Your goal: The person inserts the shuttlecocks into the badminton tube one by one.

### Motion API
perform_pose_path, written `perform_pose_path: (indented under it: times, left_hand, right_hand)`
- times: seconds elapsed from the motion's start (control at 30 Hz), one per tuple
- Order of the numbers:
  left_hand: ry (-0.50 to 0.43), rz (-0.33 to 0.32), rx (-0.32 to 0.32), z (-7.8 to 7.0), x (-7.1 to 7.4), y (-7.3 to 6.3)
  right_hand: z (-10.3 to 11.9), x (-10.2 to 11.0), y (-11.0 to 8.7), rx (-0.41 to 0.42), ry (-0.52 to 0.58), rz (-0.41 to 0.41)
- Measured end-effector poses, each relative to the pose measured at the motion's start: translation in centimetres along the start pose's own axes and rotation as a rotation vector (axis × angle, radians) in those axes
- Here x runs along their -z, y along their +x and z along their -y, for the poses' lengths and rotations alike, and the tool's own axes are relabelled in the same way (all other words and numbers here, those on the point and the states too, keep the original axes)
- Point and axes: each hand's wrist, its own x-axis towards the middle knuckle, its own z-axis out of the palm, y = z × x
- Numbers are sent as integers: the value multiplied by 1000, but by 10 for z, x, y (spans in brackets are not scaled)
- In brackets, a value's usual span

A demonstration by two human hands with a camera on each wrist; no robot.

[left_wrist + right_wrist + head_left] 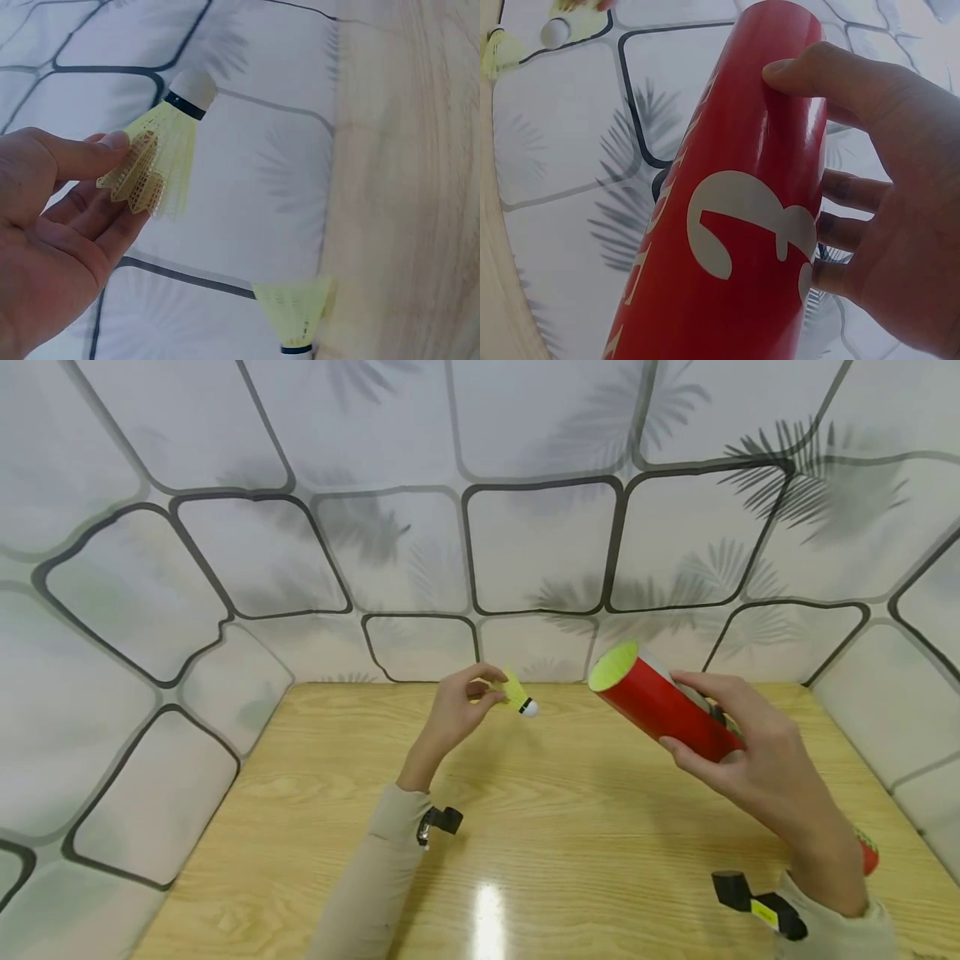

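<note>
My left hand [459,703] pinches a yellow shuttlecock [515,693] by its skirt, above the table. In the left wrist view the white cork end of this shuttlecock [169,142] points up and away from the fingers. A second yellow shuttlecock [294,315] shows low in that view, near the line where wall and table meet. My right hand [765,760] grips a red tube [667,706], thumb on one side and fingers on the other. The tube tilts, its yellow-green mouth facing up and left. White lettering runs along the tube [727,150] in the right wrist view.
A wooden table [570,860] lies below both hands. Behind it and at the sides stands a patterned wall covering [540,552]. A red object with a greenish top [868,852] is partly hidden behind the right wrist.
</note>
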Motion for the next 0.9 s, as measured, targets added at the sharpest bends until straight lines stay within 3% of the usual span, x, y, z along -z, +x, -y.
perform_pose_path:
  times: [0.2,0.47,0.9]
  left_hand:
    - [-79,-142,-110,-25,10,-9]
    - [-146,-255,-184,-54,20,-19]
    - [-173,-336,-290,-85,26,-33]
  right_hand:
    - [2,-1,2,0,2,14]
    - [5,-6,3,15,16,36]
    - [15,-14,6,22,36,63]
